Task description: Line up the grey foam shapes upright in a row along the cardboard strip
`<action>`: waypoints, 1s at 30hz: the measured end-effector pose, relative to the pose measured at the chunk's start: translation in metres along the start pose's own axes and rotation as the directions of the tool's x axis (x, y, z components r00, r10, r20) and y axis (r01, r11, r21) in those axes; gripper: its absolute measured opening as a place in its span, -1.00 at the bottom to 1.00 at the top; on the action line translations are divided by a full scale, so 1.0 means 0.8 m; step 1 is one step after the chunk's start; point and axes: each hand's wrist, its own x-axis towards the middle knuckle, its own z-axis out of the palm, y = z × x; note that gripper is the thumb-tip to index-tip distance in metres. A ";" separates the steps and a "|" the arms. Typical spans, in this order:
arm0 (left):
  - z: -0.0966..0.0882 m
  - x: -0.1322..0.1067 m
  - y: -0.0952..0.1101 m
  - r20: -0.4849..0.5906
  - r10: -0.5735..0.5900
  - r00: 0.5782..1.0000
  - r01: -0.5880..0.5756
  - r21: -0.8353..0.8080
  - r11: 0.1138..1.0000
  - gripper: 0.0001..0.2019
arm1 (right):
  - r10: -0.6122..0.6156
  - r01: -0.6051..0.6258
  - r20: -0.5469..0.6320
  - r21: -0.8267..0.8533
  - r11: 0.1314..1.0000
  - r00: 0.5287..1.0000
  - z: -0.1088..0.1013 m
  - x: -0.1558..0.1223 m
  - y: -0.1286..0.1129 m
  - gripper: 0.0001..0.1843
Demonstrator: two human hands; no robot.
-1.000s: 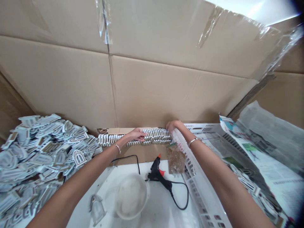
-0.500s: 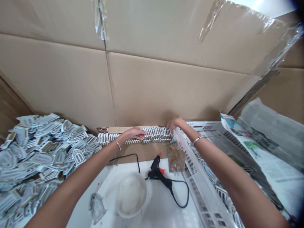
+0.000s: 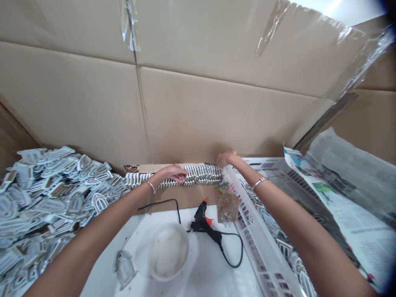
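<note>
A long double row of small white arched pieces [image 3: 202, 170], packed on edge, lies on cardboard along the back wall. My left hand [image 3: 175, 172] rests over the middle of the row, fingers stretched out to the right and touching the pieces. At the row's right end, by the corner of a white plastic crate [image 3: 247, 222], my right hand [image 3: 225, 159] bends downward. Its fingers are blurred and partly hidden, so what they hold, if anything, does not show. In front of the row lies a black glue gun [image 3: 204, 222] with an orange tip.
A big heap of loose arched pieces [image 3: 62, 189] covers the left side. Near me stand a white bowl [image 3: 185, 247] and a small translucent object [image 3: 124, 268]. A brown, glue-spotted block [image 3: 227, 206] leans by the crate. Newspaper [image 3: 343, 206] hangs over the crate's right side.
My right hand has shifted slightly at the row's right end and its fingers are blurred. The left hand stays over the row. The whole view has drifted a little.
</note>
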 end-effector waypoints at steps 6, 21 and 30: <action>-0.003 -0.018 0.005 -0.050 -0.004 0.999 0.005 0.021 1.000 -0.44 | -0.082 0.101 0.135 -0.145 0.984 0.987 -0.015 -0.015 -0.018 -0.81; -0.024 -0.270 -0.067 -0.305 0.174 0.936 -0.110 0.217 0.970 -0.51 | -0.414 0.508 -0.399 0.162 0.846 0.818 -0.067 -0.130 -0.135 -0.56; 0.089 -0.372 -0.225 -0.264 0.470 0.843 -0.110 0.769 0.629 -0.51 | -0.493 0.553 -0.390 0.798 0.240 0.777 0.017 -0.289 -0.209 -0.65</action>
